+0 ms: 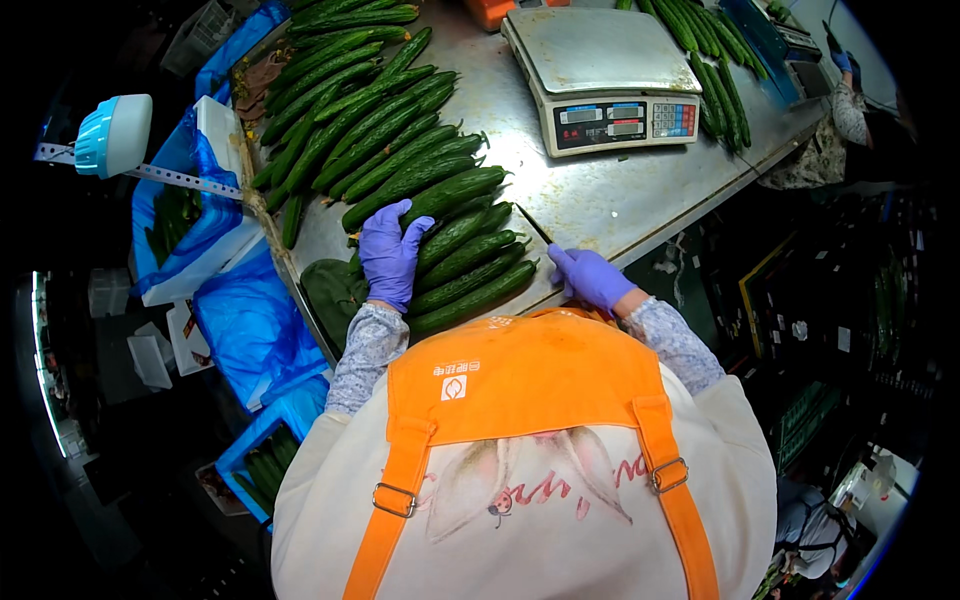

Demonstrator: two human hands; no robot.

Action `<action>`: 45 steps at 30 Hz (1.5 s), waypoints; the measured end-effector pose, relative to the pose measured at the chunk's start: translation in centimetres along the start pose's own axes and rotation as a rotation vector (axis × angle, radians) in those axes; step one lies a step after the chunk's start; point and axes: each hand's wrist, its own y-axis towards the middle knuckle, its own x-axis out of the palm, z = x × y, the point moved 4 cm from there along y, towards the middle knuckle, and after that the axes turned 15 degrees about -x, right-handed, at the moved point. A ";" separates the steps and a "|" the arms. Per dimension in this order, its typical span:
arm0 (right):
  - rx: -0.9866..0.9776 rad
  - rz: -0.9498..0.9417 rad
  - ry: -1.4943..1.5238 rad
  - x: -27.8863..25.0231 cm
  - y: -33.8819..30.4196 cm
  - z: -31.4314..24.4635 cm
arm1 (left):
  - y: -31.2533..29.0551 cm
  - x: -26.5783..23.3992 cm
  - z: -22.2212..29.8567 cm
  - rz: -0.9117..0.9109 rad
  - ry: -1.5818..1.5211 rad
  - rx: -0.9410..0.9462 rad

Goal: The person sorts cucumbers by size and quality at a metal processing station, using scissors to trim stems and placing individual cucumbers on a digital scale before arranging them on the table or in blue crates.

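Note:
Rows of dark green cucumbers (pixel 385 125) lie side by side on a metal table (pixel 545 195). My left hand (pixel 390 255), in a purple glove, grips the left end of one cucumber (pixel 455 192), its thumb and fingers around it. More cucumbers (pixel 470 285) lie just below it, close to my body. My right hand (pixel 592 278), gloved in purple too, is closed on the handle of a small knife (pixel 533 223). The thin blade points up and left, its tip near the stem ends of the cucumbers and apart from my left hand.
A digital scale (pixel 610 80) stands behind my right hand. Further cucumbers (pixel 715 95) lie at the far right. Blue-lined boxes (pixel 250 310) sit below the table's left edge. A dark green cloth-like item (pixel 333 297) lies left of my left hand. Another person's sleeve (pixel 850 115) shows at far right.

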 end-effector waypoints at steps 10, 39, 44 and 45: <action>-0.058 -0.012 -0.196 0.2 -6.2 0.8 | -0.3 0.2 0.0 0.040 0.068 0.036; 0.023 0.239 0.037 5.4 -5.9 -2.1 | -0.3 0.2 0.1 0.076 0.086 0.073; 0.034 0.218 -0.046 5.4 -5.8 -2.3 | -0.3 0.4 -0.1 0.067 0.093 0.081; 0.031 0.219 -0.042 5.4 -5.7 -2.3 | -0.3 0.5 -0.1 0.068 0.096 0.079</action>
